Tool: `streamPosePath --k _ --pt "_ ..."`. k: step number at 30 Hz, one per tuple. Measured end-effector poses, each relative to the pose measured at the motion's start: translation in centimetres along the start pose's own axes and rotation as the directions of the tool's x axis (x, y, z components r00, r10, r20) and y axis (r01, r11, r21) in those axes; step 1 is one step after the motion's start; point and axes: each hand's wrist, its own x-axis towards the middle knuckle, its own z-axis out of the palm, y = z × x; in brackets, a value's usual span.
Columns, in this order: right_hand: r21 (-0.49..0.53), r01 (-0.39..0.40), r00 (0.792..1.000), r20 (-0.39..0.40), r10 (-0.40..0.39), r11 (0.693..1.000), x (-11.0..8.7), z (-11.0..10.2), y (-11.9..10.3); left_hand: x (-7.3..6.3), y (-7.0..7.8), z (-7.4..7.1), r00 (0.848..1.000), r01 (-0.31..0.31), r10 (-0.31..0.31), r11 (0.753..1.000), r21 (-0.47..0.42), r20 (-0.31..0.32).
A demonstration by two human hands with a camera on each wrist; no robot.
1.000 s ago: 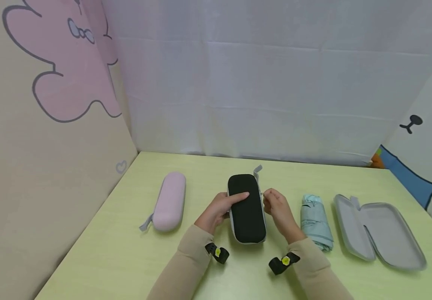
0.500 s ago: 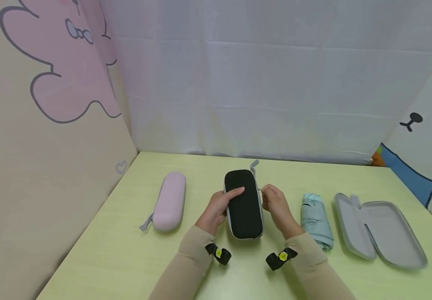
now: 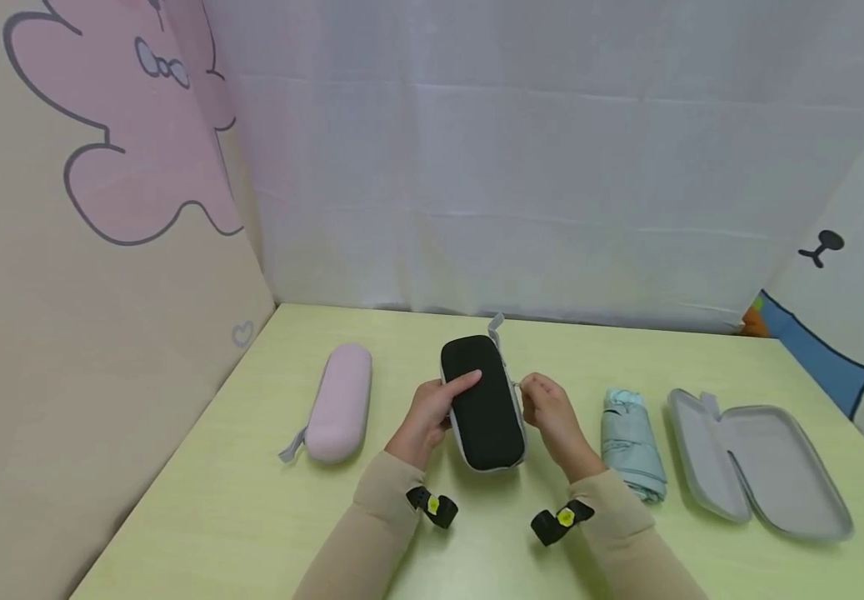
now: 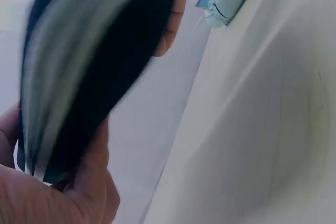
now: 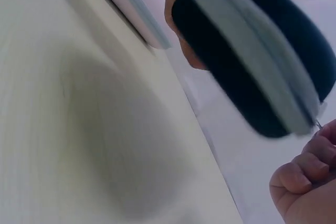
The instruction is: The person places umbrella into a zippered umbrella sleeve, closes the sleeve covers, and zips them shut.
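Note:
A black zippered case (image 3: 486, 417) with a pale grey zip band is raised over the table in the head view. My left hand (image 3: 432, 408) grips its left side, thumb across the black top and fingers underneath. On the right side, my right hand (image 3: 551, 417) pinches the small zip pull (image 3: 516, 384) between thumb and forefinger. A grey fabric loop (image 3: 496, 325) sticks up from the case's far end. In the left wrist view the zip band (image 4: 68, 66) runs along the case's edge. The right wrist view shows my right fingers (image 5: 310, 169) curled by the case's end.
A closed pink case (image 3: 340, 404) with a grey loop lies to the left. At right sit a folded light-blue umbrella (image 3: 632, 446) and an opened grey case (image 3: 787, 471). A white curtain (image 3: 514, 183) hangs behind the pale yellow-green table (image 3: 237, 508).
The black case has shifted a little left and away from me, tilting slightly, with my left hand around it. My right hand has stayed on the zip pull, moving slightly left.

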Motion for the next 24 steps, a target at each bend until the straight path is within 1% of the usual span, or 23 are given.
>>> streamPosePath --k 3,5,9,12,14,20,24 --pt "0.007 -0.002 1.000 -0.026 0.002 1.000 -0.03 -0.22 -0.09 -0.13 0.01 0.07 0.999 0.003 -0.002 0.999 -0.043 0.034" --pt "0.013 0.000 1.000 -0.031 0.001 1.000 -0.08 -0.28 -0.19 -0.17 -0.05 0.18 0.999 -0.007 0.009 0.998 -0.066 0.037" --pt "0.012 0.009 1.000 0.005 -0.009 1.000 -0.24 -0.16 -0.31 -0.09 -0.25 0.36 0.999 -0.034 0.031 0.995 -0.090 -0.036" --pt "-0.007 0.015 1.000 0.011 -0.015 1.000 -0.40 0.01 -0.32 0.14 -0.30 0.39 0.997 -0.042 0.031 0.989 -0.139 -0.076" --pt "-0.015 0.016 1.000 0.007 -0.016 1.000 -0.49 0.11 -0.32 0.24 -0.27 0.36 0.995 -0.043 0.028 0.986 -0.159 -0.091" --pt "-0.035 0.012 1.000 0.002 -0.012 0.999 -0.53 0.15 -0.25 0.34 -0.12 0.20 0.993 -0.037 0.020 0.989 -0.143 -0.116" --pt "-0.040 0.001 1.000 -0.004 -0.001 0.999 -0.56 0.11 -0.06 0.43 -0.08 0.18 0.991 -0.026 0.004 0.987 -0.159 -0.136"
